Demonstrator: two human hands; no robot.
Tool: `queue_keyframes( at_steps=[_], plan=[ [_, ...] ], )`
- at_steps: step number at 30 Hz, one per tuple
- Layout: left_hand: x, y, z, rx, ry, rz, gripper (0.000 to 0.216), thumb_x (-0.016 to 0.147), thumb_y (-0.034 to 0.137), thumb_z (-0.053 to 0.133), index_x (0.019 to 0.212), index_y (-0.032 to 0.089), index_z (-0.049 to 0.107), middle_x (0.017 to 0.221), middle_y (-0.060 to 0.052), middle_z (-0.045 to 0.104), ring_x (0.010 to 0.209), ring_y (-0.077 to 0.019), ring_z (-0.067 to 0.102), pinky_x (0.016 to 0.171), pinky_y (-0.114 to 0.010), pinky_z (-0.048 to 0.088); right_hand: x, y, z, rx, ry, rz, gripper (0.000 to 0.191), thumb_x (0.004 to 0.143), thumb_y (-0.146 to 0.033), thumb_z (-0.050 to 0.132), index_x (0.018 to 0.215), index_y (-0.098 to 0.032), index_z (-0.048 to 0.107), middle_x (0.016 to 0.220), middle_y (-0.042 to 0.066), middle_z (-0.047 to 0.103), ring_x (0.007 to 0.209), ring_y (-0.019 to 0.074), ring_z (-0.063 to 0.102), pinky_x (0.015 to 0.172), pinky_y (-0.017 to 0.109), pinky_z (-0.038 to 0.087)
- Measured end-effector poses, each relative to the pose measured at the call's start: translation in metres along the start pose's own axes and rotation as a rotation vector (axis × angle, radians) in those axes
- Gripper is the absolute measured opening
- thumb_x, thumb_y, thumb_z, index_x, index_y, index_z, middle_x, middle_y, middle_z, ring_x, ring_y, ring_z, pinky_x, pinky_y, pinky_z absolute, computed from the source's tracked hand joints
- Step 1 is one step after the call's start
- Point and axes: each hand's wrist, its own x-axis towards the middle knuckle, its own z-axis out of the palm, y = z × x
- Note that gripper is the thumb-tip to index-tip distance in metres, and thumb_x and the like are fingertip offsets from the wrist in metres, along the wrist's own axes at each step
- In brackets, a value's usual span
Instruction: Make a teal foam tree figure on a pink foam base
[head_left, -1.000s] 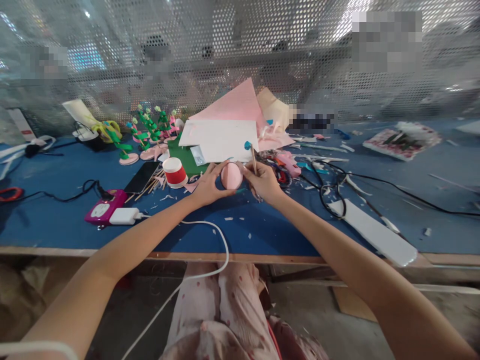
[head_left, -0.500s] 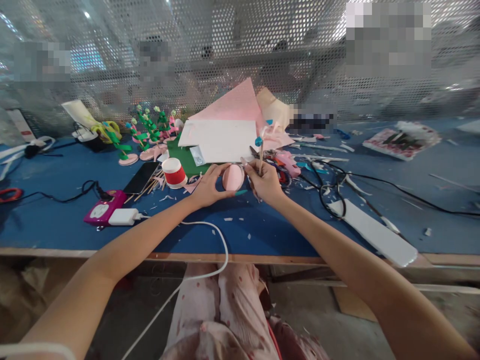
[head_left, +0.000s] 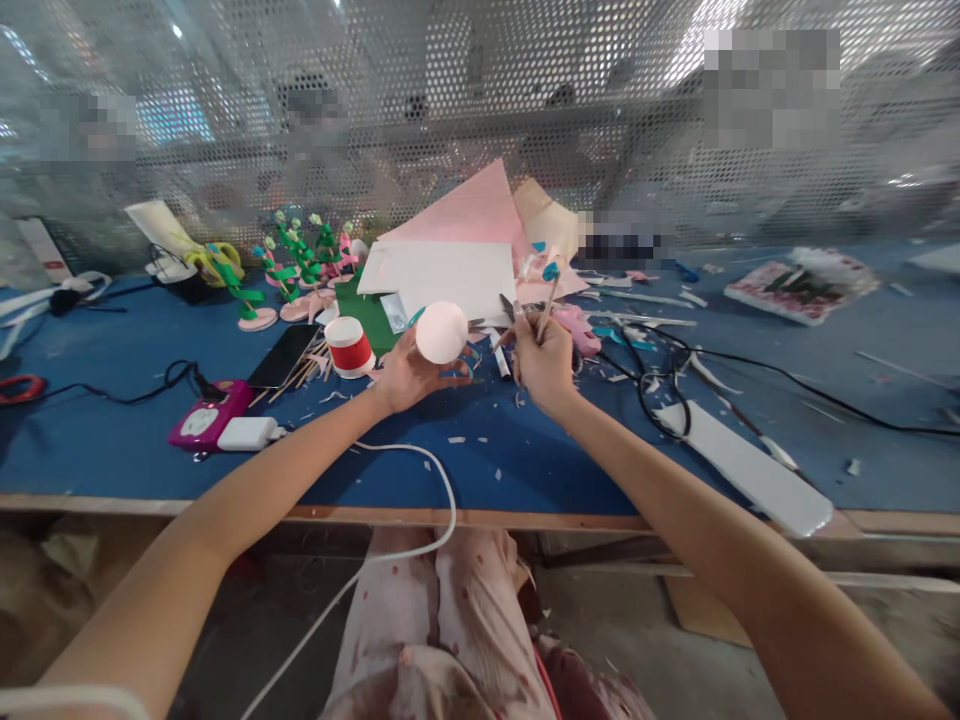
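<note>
My left hand (head_left: pixel 409 372) holds a pale pink round foam disc (head_left: pixel 441 333) up on its fingertips, tilted toward me. My right hand (head_left: pixel 541 362) is closed around a thin wooden stick (head_left: pixel 546 305) with a small blue piece at its top end, just right of the disc. Scissors (head_left: pixel 504 310) seem to lie by the same hand; whether it grips them I cannot tell. Both hands hover over the blue table (head_left: pixel 487 460).
A red and white cup (head_left: pixel 349 346), a phone (head_left: pixel 283 354), wooden sticks, white and pink foam sheets (head_left: pixel 450 270), finished green and pink foam flowers (head_left: pixel 296 265), a magenta device with white charger (head_left: pixel 217 420), black cables (head_left: pixel 675 370) and a white strip (head_left: pixel 750 465) lie around.
My left hand lifted the pink disc off the table and turned its face toward me. My right hand moved right and up with the stick, away from the disc.
</note>
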Motion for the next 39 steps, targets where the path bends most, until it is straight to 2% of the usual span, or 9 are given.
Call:
queue_keyframes(
  at_steps=[3,7,12,18,23,27,32,35,39],
  plan=[
    [0.000,0.004,-0.001,-0.001,-0.017,-0.008,0.077,0.079,0.070,0.013,0.125,0.018,0.046,0.105,-0.013,0.064,0.091,-0.0235,0.064,0.083,-0.045,0.053,-0.001,-0.003,0.002,0.074,-0.052,0.049,0.035,0.079,-0.052,0.049,0.068,-0.020,0.051,0.049,-0.004,0.052,0.027,0.0031,0.031,0.026,0.020,0.023],
    [0.002,-0.002,-0.005,-0.019,0.047,0.019,0.072,0.081,0.068,0.018,0.121,0.018,0.050,0.106,-0.012,0.065,0.088,-0.0231,0.065,0.081,-0.045,0.054,-0.004,-0.008,0.006,0.162,-0.143,0.115,0.041,0.080,-0.056,0.045,0.065,-0.018,0.052,0.048,-0.003,0.054,0.023,0.0013,0.024,0.022,0.020,0.022],
    [0.005,-0.016,-0.009,-0.002,0.190,0.074,0.059,0.080,0.059,0.042,0.122,0.019,0.050,0.114,-0.013,0.060,0.093,-0.0248,0.063,0.082,-0.047,0.053,-0.002,-0.008,0.007,0.199,-0.156,0.172,0.041,0.081,-0.055,0.045,0.063,-0.018,0.053,0.045,-0.004,0.052,0.022,0.0010,0.023,0.021,0.018,0.022],
    [0.007,-0.020,-0.012,0.391,0.391,0.295,0.081,0.062,0.049,0.071,0.132,0.024,0.038,0.135,-0.013,0.040,0.114,-0.0277,0.050,0.093,-0.045,0.046,-0.002,-0.012,0.010,0.091,-0.240,0.366,0.035,0.077,-0.046,0.057,0.059,-0.018,0.050,0.039,-0.004,0.050,0.022,0.0035,0.028,0.020,0.019,0.028],
    [0.007,-0.020,-0.014,0.548,0.454,0.446,0.080,0.061,0.051,0.071,0.131,0.026,0.039,0.131,-0.012,0.039,0.121,-0.0277,0.043,0.096,-0.040,0.045,-0.006,-0.008,0.014,-0.009,-0.331,0.393,0.032,0.079,-0.047,0.055,0.067,-0.019,0.043,0.040,-0.005,0.051,0.021,0.0047,0.030,0.020,0.020,0.027],
    [0.007,-0.019,-0.013,0.612,0.504,0.579,0.075,0.062,0.048,0.071,0.129,0.029,0.042,0.127,-0.010,0.043,0.121,-0.0266,0.044,0.098,-0.040,0.044,-0.006,-0.003,0.014,-0.056,-0.293,0.413,0.026,0.082,-0.031,0.057,0.079,-0.022,0.033,0.047,-0.010,0.054,0.022,0.0034,0.028,0.022,0.017,0.024],
    [0.004,-0.015,-0.012,0.752,0.518,0.638,0.070,0.066,0.046,0.069,0.129,0.029,0.042,0.129,-0.010,0.045,0.122,-0.0276,0.044,0.101,-0.046,0.040,-0.003,-0.002,0.013,-0.104,-0.261,0.390,0.021,0.087,-0.021,0.049,0.075,-0.023,0.031,0.046,-0.011,0.048,0.023,0.0036,0.027,0.023,0.018,0.021],
    [0.002,-0.013,-0.011,0.812,0.513,0.647,0.071,0.067,0.045,0.069,0.131,0.029,0.040,0.131,-0.009,0.045,0.124,-0.0279,0.043,0.103,-0.047,0.039,-0.004,-0.002,0.013,-0.182,-0.304,0.315,0.023,0.084,-0.026,0.054,0.072,-0.022,0.035,0.048,-0.009,0.052,0.023,0.0054,0.033,0.024,0.021,0.028],
    [0.002,-0.015,-0.009,0.783,0.469,0.633,0.077,0.069,0.043,0.068,0.135,0.027,0.032,0.137,-0.012,0.039,0.127,-0.0287,0.038,0.104,-0.046,0.037,-0.008,-0.002,0.013,-0.293,-0.398,0.347,0.022,0.082,-0.030,0.055,0.066,-0.021,0.042,0.047,-0.004,0.055,0.030,0.0100,0.047,0.032,0.024,0.041]
  ],
)
